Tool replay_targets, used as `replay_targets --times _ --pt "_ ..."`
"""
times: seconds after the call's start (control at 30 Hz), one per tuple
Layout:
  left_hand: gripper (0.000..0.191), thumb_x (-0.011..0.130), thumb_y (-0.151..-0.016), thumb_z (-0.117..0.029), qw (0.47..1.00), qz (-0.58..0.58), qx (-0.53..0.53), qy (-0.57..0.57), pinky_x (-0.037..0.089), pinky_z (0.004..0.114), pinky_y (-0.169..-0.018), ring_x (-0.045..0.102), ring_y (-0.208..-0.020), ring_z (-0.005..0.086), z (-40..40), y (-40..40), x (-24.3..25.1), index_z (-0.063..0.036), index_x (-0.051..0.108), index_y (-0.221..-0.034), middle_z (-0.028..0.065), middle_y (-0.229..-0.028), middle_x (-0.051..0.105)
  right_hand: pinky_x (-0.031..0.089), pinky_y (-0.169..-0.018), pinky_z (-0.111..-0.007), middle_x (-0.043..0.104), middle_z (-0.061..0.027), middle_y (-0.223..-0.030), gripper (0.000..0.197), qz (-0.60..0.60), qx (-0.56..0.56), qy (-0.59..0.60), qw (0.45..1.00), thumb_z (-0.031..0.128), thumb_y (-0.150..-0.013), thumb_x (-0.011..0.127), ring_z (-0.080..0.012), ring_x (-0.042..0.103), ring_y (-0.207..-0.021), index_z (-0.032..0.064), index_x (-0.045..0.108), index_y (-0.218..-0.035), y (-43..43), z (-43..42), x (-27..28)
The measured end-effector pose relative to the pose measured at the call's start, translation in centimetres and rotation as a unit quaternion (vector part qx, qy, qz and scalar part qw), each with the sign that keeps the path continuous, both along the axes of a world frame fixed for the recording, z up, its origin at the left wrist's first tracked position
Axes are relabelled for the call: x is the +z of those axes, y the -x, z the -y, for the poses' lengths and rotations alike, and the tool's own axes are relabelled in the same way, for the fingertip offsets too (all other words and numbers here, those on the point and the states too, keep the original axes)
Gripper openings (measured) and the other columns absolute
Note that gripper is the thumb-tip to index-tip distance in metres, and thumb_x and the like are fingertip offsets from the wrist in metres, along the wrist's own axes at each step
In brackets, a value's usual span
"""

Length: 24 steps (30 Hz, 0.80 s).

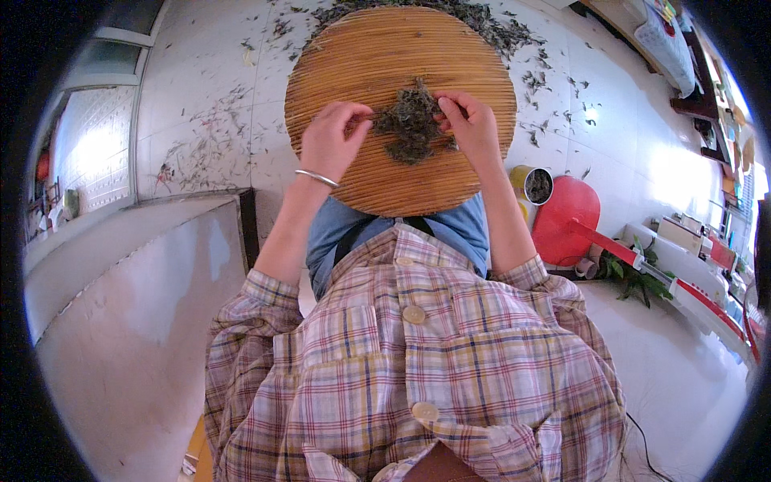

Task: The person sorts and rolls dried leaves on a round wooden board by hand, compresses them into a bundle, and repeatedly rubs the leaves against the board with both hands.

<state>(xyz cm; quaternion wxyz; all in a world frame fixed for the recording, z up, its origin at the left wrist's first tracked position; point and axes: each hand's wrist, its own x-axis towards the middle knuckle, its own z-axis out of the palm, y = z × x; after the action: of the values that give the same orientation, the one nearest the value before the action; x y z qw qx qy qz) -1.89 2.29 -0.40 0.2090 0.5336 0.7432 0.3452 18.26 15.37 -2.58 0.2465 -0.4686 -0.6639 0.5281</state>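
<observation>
A clump of dry grey-green plant matter [412, 123], perhaps dried leaves, lies on a round ribbed wooden or bamboo board [361, 54] over my knees. My left hand [335, 135], with a silver bangle at the wrist, is at the clump's left edge, its thumb and forefinger pinching a small bit. At the right edge, my right hand [473, 123] has its thumb and forefinger together against the clump. What lies between those fingertips is too small to make out. A smaller tuft lies at the lower side of the clump.
Dried leaves [512, 36] are strewn on the tiled floor beyond and beside the board. Right of it stand a tin [538, 185] holding dark dried bits, a red fan-shaped base with a pole [566, 211] and a green plant [638, 274]. A low wall [150, 265] is at the left.
</observation>
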Motion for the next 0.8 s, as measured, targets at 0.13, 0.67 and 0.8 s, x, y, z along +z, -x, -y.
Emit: replay_targets --times 0.13,0.67,0.8 --pt "0.020 0.072 -0.083 -0.016 0.997 0.055 0.000 -0.054 0.054 0.031 -0.071 0.065 -0.082 0.0190 -2.0 -3.0 -0.4 -0.0096 0.067 -0.102 0.0057 -0.095 0.066 0.051 -0.062 -0.023 0.069 -0.0023 -0.082 0.015 -0.059 0.003 0.041 0.997 0.008 -0.093 0.060 -0.0080 0.063 -0.070 0.0028 0.070 -0.104 -0.5 -0.1 0.1" --pt "0.019 0.074 -0.080 -0.019 0.993 0.064 -0.032 -0.091 0.052 0.031 -0.068 0.064 -0.079 0.0202 -5.2 -5.0 1.2 -0.0077 0.068 -0.094 0.0070 -0.093 0.065 0.047 -0.059 -0.021 0.064 0.0014 -0.080 0.011 -0.134 -0.036 0.093 0.986 0.009 -0.094 0.061 -0.0059 0.058 -0.069 0.0021 0.065 -0.101 -0.3 1.1 1.6" --pt "0.017 0.074 -0.080 -0.018 0.993 0.055 -0.015 -0.104 0.051 0.030 -0.065 0.064 -0.074 0.0193 -5.2 -5.1 0.5 -0.0059 0.069 -0.091 0.0069 -0.087 0.066 0.047 -0.058 -0.021 0.064 0.0017 -0.080 0.011 -0.151 -0.032 0.102 0.983 0.009 -0.094 0.061 -0.0058 0.059 -0.070 0.0020 0.065 -0.101 0.6 1.8 2.3"
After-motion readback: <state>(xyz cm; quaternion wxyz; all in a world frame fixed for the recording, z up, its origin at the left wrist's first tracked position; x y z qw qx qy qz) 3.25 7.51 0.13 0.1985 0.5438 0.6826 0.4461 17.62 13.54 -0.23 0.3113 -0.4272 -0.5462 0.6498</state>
